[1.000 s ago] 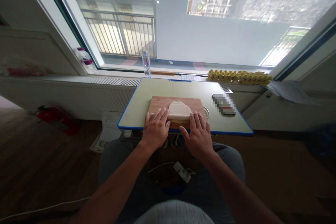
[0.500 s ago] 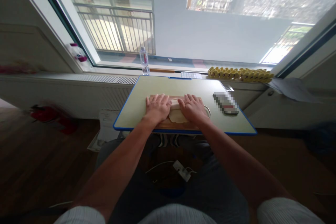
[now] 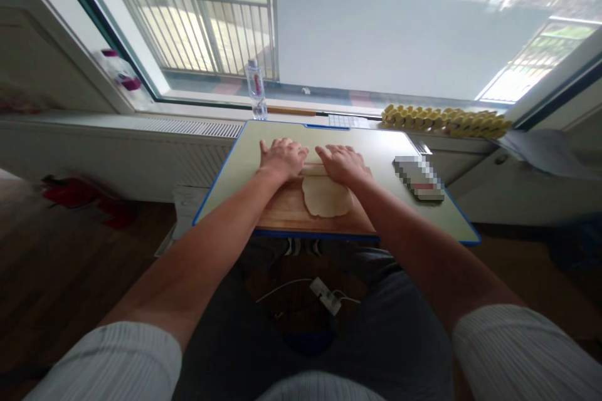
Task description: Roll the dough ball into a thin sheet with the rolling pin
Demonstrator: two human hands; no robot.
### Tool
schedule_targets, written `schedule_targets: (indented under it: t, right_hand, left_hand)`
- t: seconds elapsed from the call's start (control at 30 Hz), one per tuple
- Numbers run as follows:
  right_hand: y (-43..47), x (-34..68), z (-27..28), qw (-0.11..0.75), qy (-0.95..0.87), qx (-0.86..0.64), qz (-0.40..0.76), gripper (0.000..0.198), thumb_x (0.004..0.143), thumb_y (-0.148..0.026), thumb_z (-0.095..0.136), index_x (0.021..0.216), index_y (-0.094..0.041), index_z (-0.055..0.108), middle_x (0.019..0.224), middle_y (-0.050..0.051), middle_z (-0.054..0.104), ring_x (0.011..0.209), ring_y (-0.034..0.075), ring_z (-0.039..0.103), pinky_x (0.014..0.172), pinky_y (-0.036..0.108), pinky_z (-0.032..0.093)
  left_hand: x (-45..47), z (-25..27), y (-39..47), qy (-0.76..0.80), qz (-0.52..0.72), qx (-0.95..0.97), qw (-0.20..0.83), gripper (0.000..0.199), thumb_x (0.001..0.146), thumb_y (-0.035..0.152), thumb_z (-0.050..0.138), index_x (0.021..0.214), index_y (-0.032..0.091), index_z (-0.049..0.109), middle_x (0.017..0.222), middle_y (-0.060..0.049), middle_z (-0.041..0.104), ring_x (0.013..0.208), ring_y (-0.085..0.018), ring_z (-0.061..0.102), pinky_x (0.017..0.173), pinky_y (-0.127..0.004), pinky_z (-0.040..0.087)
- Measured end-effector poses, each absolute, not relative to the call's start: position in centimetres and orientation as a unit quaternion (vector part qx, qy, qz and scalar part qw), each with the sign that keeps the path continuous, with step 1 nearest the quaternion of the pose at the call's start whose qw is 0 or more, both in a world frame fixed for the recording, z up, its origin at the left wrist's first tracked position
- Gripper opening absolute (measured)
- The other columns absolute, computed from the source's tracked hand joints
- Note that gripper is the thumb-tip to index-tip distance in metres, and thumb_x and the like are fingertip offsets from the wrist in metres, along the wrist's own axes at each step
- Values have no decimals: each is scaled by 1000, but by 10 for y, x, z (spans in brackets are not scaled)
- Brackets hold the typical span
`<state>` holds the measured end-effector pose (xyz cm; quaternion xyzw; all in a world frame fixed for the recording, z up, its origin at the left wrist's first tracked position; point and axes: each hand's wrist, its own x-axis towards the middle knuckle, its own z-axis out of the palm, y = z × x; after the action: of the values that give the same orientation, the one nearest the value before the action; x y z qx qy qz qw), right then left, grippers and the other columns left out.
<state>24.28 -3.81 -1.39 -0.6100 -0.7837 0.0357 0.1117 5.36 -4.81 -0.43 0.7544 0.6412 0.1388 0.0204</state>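
A pale rolling pin (image 3: 314, 170) lies crosswise near the far part of a wooden board (image 3: 282, 210), mostly covered by my hands. My left hand (image 3: 283, 158) rests palm-down over its left part, fingers stretched forward. Over the right part lies my right hand (image 3: 343, 163), also flat with fingers extended; neither hand wraps round the pin. From beneath the pin a thin, flat sheet of dough (image 3: 327, 197) spreads toward me, its edge rounded and uneven. Its far part is hidden by the pin and hands.
The board lies on a small blue-edged table (image 3: 376, 144). A blurred-out flat object (image 3: 418, 178) sits at its right. On the sill stand a clear bottle (image 3: 256, 91) and a yellow knobbly strip (image 3: 442, 120). Below, a power strip (image 3: 325, 296) lies on the floor.
Both hands have pushed away from me toward the window, the pin with them. More of the dough sheet and near board now shows. The view has tilted down slightly.
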Motion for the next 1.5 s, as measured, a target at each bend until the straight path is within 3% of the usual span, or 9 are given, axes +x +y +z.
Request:
schedule_targets:
  t: [0.1, 0.23, 0.37, 0.5, 0.7, 0.83, 0.93, 1.17, 1.5]
  right_hand:
    - [-46, 250, -16, 169, -778, -602, 65, 64, 107, -68, 38, 142, -24, 69, 149, 10, 66, 143, 33, 51, 119, 52, 39]
    - [-69, 270, -21, 190, -836, -513, 38, 39, 100, -56, 63, 123, -28, 78, 144, 5, 70, 140, 32, 52, 118, 50, 39]
    - [-83, 288, -27, 219, -839, -498, 1, 29, 101, -43, 63, 119, -25, 78, 138, 7, 73, 139, 32, 52, 119, 49, 37]
    - [-90, 310, -30, 254, -789, -559, -5, 31, 102, -43, 61, 117, -22, 77, 130, 11, 75, 130, 33, 58, 113, 48, 43]
    - [-103, 335, -33, 293, -739, -607, -2, 34, 101, -47, 59, 113, -21, 77, 124, 15, 76, 124, 34, 62, 110, 48, 48]
    - [-113, 336, -30, 311, -746, -589, 9, 34, 101, -49, 59, 112, -23, 77, 121, 13, 77, 121, 34, 64, 110, 50, 49]
    - [-119, 333, -26, 323, -754, -572, 22, 32, 100, -49, 61, 111, -24, 77, 120, 12, 78, 121, 34, 64, 109, 53, 49]
    - [-119, 324, -23, 299, -809, -503, 64, 26, 98, -45, 67, 112, -26, 77, 120, 10, 77, 119, 32, 65, 107, 50, 52]
    - [-113, 315, -23, 258, -837, -472, 97, 30, 98, -46, 70, 121, -28, 79, 130, 8, 75, 126, 29, 63, 114, 48, 49]
  left_hand:
    - [52, -2, -48, 628, 168, 760, -9, 51, 108, 55, 37, 128, 26, 74, 142, -14, 68, 137, -36, 54, 127, -69, 19]
    - [48, 2, -48, 621, 216, 754, 8, 44, 108, 54, 42, 120, 27, 75, 137, -11, 71, 133, -34, 57, 125, -65, 26]
    - [48, 6, -53, 602, 343, 721, 29, 34, 109, 41, 46, 126, 25, 70, 134, -11, 70, 130, -30, 60, 116, -50, 45]
    - [54, 4, -66, 589, 437, 679, -2, 29, 104, 28, 50, 129, 23, 65, 128, -11, 71, 124, -27, 62, 111, -44, 49]
    - [71, -5, -67, 542, 148, 816, 137, 42, 96, 42, 60, 135, 31, 70, 152, -3, 66, 144, -28, 53, 125, -45, 37]
    - [70, -3, -72, 511, 65, 847, 128, 53, 95, 52, 57, 143, 33, 67, 156, -3, 63, 147, -29, 51, 128, -49, 31]
    - [62, -4, -84, 536, 109, 830, 114, 52, 89, 52, 65, 136, 31, 73, 145, -6, 69, 138, -32, 57, 123, -48, 37]
    - [37, -11, -113, 580, 221, 762, 183, 26, 82, 22, 66, 103, 25, 81, 103, -4, 82, 106, -25, 74, 102, -34, 55]
    - [12, -4, -115, 649, 444, 614, 72, 25, 97, 26, 53, 110, 23, 74, 114, -6, 80, 107, -23, 73, 102, -36, 56]
